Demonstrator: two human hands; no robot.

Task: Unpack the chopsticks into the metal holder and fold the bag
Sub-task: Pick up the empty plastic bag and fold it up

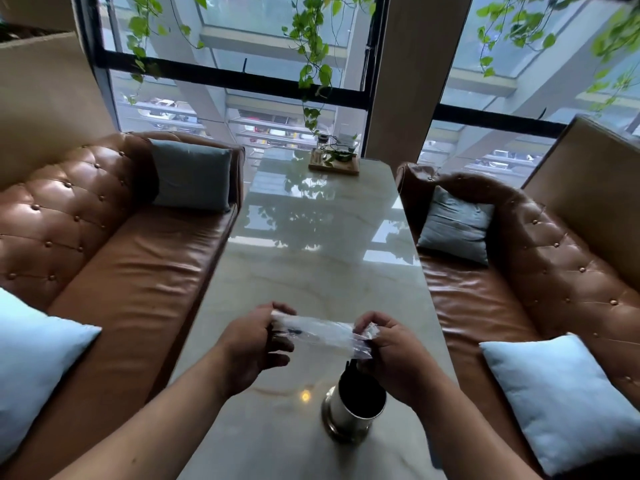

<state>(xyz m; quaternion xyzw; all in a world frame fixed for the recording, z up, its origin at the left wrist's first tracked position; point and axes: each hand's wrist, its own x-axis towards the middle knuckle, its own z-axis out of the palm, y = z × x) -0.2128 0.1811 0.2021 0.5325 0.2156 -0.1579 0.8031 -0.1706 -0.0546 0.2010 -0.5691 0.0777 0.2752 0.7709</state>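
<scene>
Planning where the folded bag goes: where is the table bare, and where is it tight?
Widest bare stretch: the table from the bag out to the wooden tray. A smaller patch lies between the metal holder and the table's left edge. Tight: around the holder, close beneath the right hand.

A long, glossy marble counter [322,258] ran away toward a tall black-framed window [239,109], its surface mirroring the panes and leaves. Tufted brown leather sofas flanked it, one on the left [114,258] and one on the right [540,271]. Each carried a grey-blue cushion [192,174] [455,225] at its far end and a pale blue pillow [31,362] [568,400] nearer the camera. A wooden tray [334,164] with a small potted plant sat at the counter's far end. Green vines [311,64] hung down before the glass.
</scene>
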